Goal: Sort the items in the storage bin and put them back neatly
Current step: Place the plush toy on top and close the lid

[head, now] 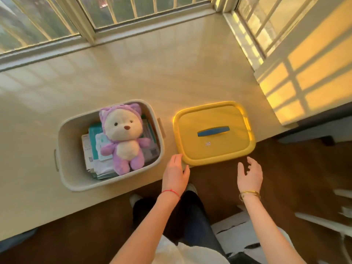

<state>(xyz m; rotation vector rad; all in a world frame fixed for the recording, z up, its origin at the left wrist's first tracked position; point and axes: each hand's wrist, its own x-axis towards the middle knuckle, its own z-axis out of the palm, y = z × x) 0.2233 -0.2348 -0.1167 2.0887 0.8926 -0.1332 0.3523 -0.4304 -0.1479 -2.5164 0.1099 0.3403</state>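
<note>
Seemingly the yellow plastic lid (pixel 214 133) is set aside; both empty hands, left hand (pixel 176 173) and right hand (pixel 249 175), spread-fingered; next, lift the purple plush bear (pixel 122 138) from the beige plastic bin (pixel 65 130).

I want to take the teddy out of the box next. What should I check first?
1. Lid off the bin: ok. The yellow lid lies on the sill beside the storage bin.
2. Teddy easy to reach: ok. The plush bear lies on top of the packets.
3. Hands free: ok. The left hand rests open at the lid's corner; the right hand is open and holds nothing.
4. Room to set the teddy down: ok. The windowsill behind the bin is bare.
5. Lid safely placed: not ok. Its near edge sticks out over the sill's edge.
</note>
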